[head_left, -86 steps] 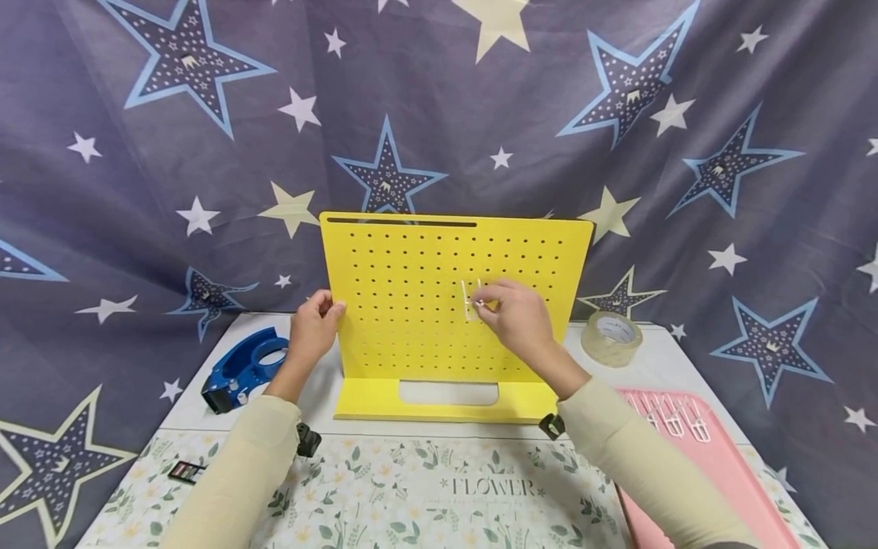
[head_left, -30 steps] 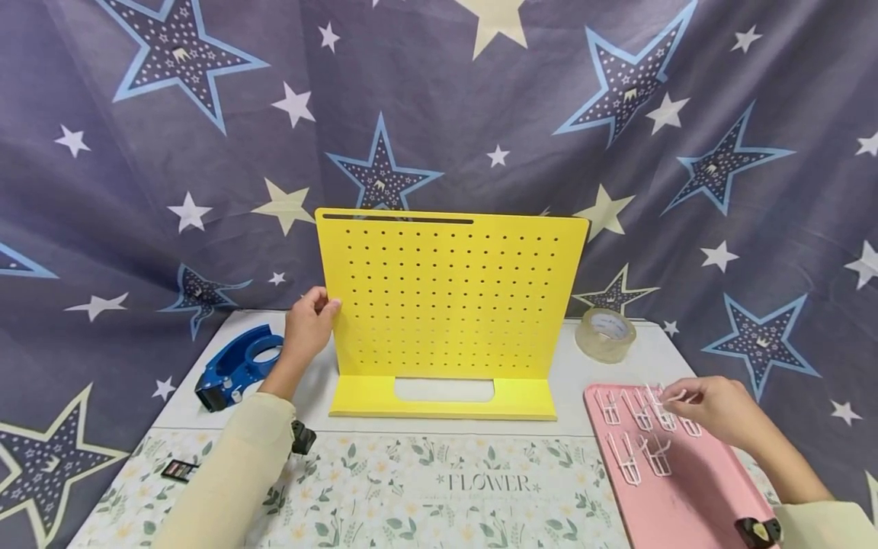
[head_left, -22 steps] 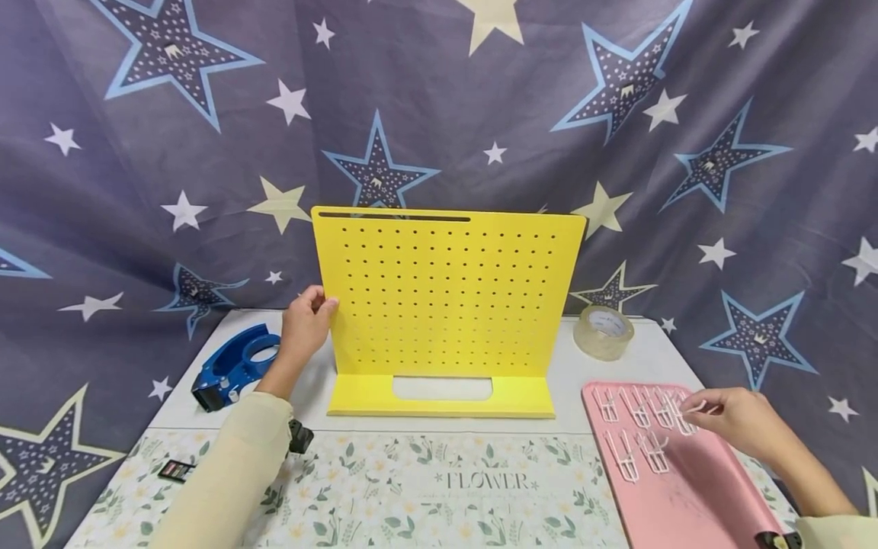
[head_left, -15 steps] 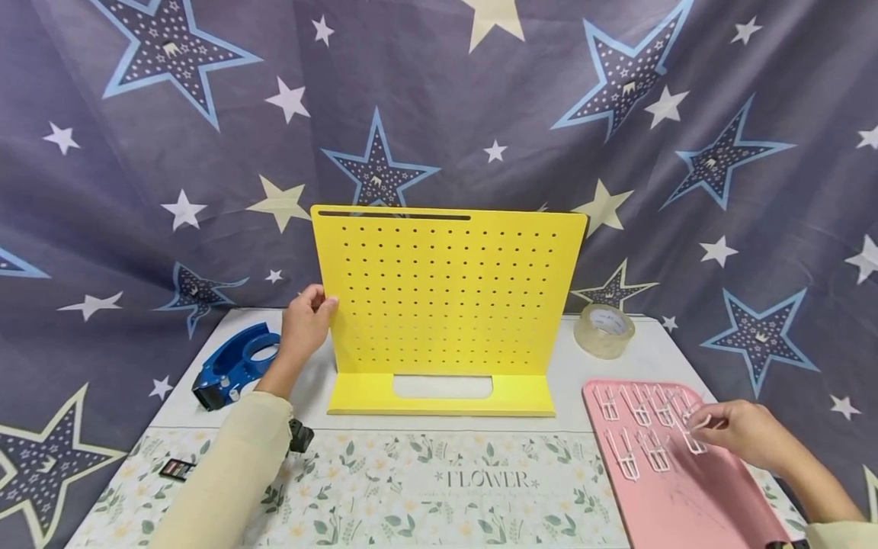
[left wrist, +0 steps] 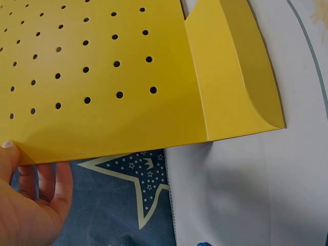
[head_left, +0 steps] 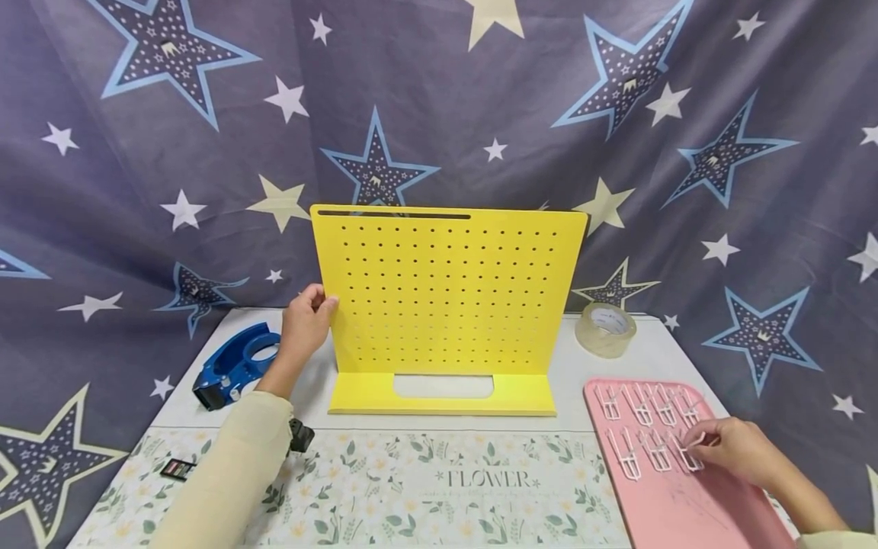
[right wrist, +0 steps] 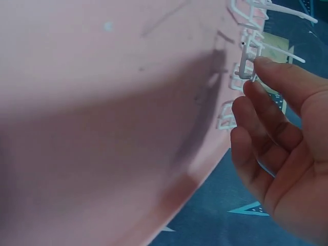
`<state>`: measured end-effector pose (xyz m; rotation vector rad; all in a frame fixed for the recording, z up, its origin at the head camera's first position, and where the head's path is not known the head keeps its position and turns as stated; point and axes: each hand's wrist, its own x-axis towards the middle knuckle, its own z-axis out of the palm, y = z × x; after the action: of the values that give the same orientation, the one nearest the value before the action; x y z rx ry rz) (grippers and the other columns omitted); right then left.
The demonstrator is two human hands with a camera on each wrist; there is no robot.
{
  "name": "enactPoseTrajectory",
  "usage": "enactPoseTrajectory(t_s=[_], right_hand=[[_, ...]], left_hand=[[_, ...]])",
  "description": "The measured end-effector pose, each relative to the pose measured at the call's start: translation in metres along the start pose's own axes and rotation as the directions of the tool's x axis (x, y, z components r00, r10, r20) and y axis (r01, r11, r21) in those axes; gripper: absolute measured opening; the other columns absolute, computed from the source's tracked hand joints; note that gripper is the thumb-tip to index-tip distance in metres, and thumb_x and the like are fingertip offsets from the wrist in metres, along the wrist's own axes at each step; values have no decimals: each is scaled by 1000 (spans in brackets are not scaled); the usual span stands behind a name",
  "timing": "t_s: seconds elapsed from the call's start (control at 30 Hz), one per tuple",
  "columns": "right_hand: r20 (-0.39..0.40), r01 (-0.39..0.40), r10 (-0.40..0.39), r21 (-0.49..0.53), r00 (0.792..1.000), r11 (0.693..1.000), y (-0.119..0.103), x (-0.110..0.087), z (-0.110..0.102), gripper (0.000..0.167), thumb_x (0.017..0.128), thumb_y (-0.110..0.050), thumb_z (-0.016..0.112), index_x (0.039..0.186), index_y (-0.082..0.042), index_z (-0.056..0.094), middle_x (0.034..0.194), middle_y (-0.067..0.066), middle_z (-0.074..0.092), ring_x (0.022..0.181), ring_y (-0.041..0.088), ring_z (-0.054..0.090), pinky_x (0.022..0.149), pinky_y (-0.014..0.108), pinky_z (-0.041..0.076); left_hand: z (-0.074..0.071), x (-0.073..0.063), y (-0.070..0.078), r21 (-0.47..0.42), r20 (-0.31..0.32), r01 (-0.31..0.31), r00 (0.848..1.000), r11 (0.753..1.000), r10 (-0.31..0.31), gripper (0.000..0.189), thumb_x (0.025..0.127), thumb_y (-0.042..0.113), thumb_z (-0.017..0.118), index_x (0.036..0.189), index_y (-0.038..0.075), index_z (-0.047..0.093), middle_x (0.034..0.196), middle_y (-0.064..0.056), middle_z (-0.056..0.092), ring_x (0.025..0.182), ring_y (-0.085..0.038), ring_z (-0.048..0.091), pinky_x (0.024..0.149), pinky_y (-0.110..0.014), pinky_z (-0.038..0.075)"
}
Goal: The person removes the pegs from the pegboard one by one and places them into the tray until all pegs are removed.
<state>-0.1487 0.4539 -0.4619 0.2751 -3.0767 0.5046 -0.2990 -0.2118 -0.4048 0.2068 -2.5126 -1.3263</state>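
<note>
My left hand (head_left: 305, 324) grips the left edge of an upright yellow pegboard (head_left: 446, 389), thumb on its front and the other fingers behind the edge, as the left wrist view shows. Over the pink tray (head_left: 658, 511) on the right, my right hand (head_left: 741, 450) pinches a white wire pegboard hook (right wrist: 243, 64) between thumb and fingertip. That hook is at the right end of the nearer row. Several like white hooks (head_left: 642, 408) lie in two rows at the tray's far end. The pegboard's holes carry no hooks.
A clear tape roll (head_left: 605, 329) stands behind the tray, right of the pegboard. To the left are a blue tape dispenser (head_left: 236, 366) and a small dark card (head_left: 177, 468). A starry curtain (head_left: 439, 91) hangs behind the table.
My right hand has moved from the pegboard's face, where it held a white hook, to the tray, then slid the hook toward the nearer row. My left hand keeps its grip.
</note>
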Motion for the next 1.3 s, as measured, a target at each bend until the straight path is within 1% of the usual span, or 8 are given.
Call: enactPoseTrajectory(t_s=[0.13,0.3,0.53,0.83,0.97,1.13,1.23,1.3], right_hand=[[23,-33,33,-8,999,999,0,1,4,11,79,-23,84,79,-26,74,68,-16,64,63,-8,50,61,24,44],[25,-51,51,1,998,999,0,1,8,10,80,-22,84,80,-23,74,69,-14,66,64,-8,51,61,23,44],[12,-66,66,-17,998,998,3,-1,9,11,81,-22,84,80,-25,74,71,-13,67,65,-8,51,61,25,43],[24,-101,102,-15,995,995,3,-2,10,9,81,-22,83,83,-21,75,75,-10,70,67,-6,53,62,26,44],[15,-87,87,-15,996,996,3,-3,7,10,80,-20,83,86,-22,76,77,-10,71,68,-7,56,63,26,46],[-36,-38,37,-28,999,999,3,-6,-5,15,79,-17,83,92,-20,76,77,-11,71,68,-9,57,64,26,50],[-40,-53,52,-28,998,998,-1,-4,-18,18,81,-16,81,99,-14,76,81,-7,73,68,-7,58,62,26,50],[-41,-73,72,-37,997,997,-6,0,-29,18,85,-15,78,103,-11,76,84,-3,74,70,-1,61,62,30,50]], left_hand=[[-1,-1,0,3,3,-2,1000,1000,2,25,107,27,54,121,8,60,108,-14,63,96,-29,58,85,-35,51],[-2,-1,-1,11,-2,-4,1000,1000,4,25,107,28,54,121,8,60,107,-15,64,95,-29,58,83,-34,51],[-1,-1,-1,6,5,-1,1000,1000,1,24,107,27,54,121,8,60,108,-15,64,97,-30,59,85,-35,52],[0,0,0,27,-5,-19,1000,999,19,25,107,27,54,120,7,60,106,-15,63,94,-30,58,82,-35,51],[0,0,-2,21,5,-11,1000,1000,11,26,107,29,54,121,8,60,107,-14,63,94,-29,59,83,-34,52],[-6,-1,-5,9,51,-16,999,1000,16,29,107,32,54,122,8,59,107,-13,61,95,-28,60,87,-37,56],[-14,-2,-3,11,110,-11,994,1000,10,31,107,32,54,124,7,57,110,-15,59,101,-29,60,93,-43,57],[-20,-3,0,31,148,0,989,1000,-4,36,107,34,53,130,6,53,118,-17,59,108,-32,60,98,-47,56]])
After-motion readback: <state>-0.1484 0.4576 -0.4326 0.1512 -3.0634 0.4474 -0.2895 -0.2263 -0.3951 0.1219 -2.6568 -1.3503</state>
